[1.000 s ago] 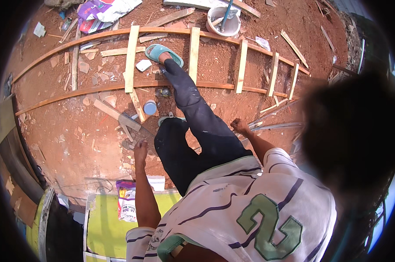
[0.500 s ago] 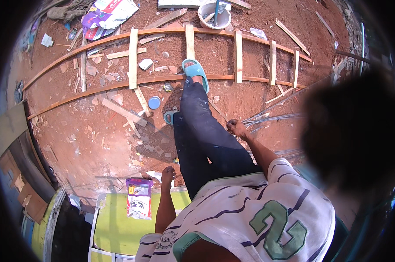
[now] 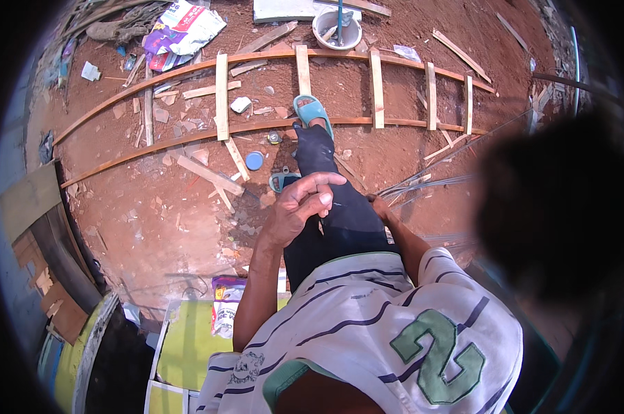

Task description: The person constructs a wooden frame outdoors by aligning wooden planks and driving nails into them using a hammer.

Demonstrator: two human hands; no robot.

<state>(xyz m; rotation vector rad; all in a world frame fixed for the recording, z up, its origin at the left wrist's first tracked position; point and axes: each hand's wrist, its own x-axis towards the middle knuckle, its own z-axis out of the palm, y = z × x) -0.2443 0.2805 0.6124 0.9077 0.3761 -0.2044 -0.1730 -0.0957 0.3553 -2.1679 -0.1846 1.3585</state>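
In front of my dark trousers (image 3: 357, 231) my left hand (image 3: 301, 208) is raised. Its index finger points to the right, the thumb is beside it and the other fingers are loosely bent; nothing shows in it. Low beside my right thigh hangs my right hand (image 3: 379, 205), its fingers mostly hidden. My front foot, in a light blue sandal (image 3: 313, 110), is at the near rail of a wooden ladder-like frame (image 3: 377, 90) lying on the soil. The other sandal (image 3: 281, 181) is nearer to me, next to a blue round lid (image 3: 254, 161) and a tape measure (image 3: 274, 137).
Beyond the frame stands a bucket (image 3: 337, 31) holding a tool with a blue handle. Torn bags (image 3: 181, 31) lie at the far left. Thin metal rods (image 3: 429, 185) stretch out on the right. Behind my left arm, a bag (image 3: 225, 303) sits on a yellow-green surface (image 3: 187, 345).
My left hand has risen from my left side to in front of my thighs, its index finger now extended. My right hand has moved slightly toward my leg. The view has shifted a little.
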